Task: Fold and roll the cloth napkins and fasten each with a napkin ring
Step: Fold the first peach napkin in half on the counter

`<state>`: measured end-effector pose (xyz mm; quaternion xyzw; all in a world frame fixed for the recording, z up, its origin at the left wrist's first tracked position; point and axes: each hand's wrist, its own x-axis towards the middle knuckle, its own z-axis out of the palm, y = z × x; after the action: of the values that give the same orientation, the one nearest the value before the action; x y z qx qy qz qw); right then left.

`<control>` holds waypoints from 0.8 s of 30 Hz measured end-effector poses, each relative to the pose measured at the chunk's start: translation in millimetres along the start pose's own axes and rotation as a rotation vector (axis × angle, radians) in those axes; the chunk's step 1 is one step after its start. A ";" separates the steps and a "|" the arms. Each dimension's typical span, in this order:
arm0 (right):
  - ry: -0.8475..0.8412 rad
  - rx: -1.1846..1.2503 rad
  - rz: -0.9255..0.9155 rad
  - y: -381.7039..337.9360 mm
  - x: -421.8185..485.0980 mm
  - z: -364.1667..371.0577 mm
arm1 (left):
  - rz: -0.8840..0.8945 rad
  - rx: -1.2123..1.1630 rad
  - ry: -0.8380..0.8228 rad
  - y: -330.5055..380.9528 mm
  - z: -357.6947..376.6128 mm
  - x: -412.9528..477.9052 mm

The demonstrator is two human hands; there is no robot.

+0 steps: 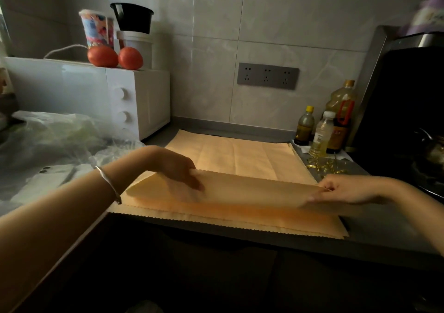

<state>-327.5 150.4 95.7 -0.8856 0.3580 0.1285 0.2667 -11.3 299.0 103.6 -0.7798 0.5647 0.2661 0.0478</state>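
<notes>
1. While gripping the wavy-cut edge of the top napkin (240, 192), left hand (179, 168) curled over it from above, fingers hooked around the cloth near its left end; thumb not visible.
2. Right hand (346, 189) pinching the same edge at its right corner, thumb and forefinger closed on the cloth, other fingers tucked in.
3. Top napkin: thin, matte, peach-tan fabric, rectangular, with a scalloped hem. Near half raised and doubled back toward the wall, stretched between both hands with a slight sag in the middle. Fold line low, toward the front.
4. Underneath, napkin stack (240, 154): same cloth, lying flat, faint grid of crease lines, layers fanned out slightly at the front right corner. Front edge roughly level with the lip of the grey, smooth countertop (374, 226).
5. Napkin rings (322, 166): small shiny gold loops in a loose heap on the countertop, just beyond the right hand, beside the stack's right edge. Count unclear, too small and tangled.
6. Silver bangle (109, 183) on the left wrist.
7. Back left, glossy white microwave (79, 89) with round knobs, two red tomatoes (102, 56) on top; crinkled clear plastic bag (55, 137) in front of it.
8. Back right, plastic bottles (323, 134) of yellowish liquid near the rings; grey socket strip (268, 75) on the pale tiled wall.
</notes>
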 end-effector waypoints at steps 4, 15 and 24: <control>-0.145 0.046 0.048 6.6 -9.8 -27.8 | -0.071 0.079 -0.128 5.3 -28.1 -9.3; 0.336 -0.011 -0.051 41.6 132.8 -69.1 | 0.119 -0.085 0.465 -28.6 -47.6 129.9; 0.490 -0.042 0.015 68.4 244.1 -72.3 | 0.019 -0.012 0.617 -41.4 -50.5 232.1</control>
<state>-199.4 -69.6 27.1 -0.8931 0.4155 -0.0805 0.1524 95.6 96.4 28.5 -0.8187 0.5582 0.0204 -0.1332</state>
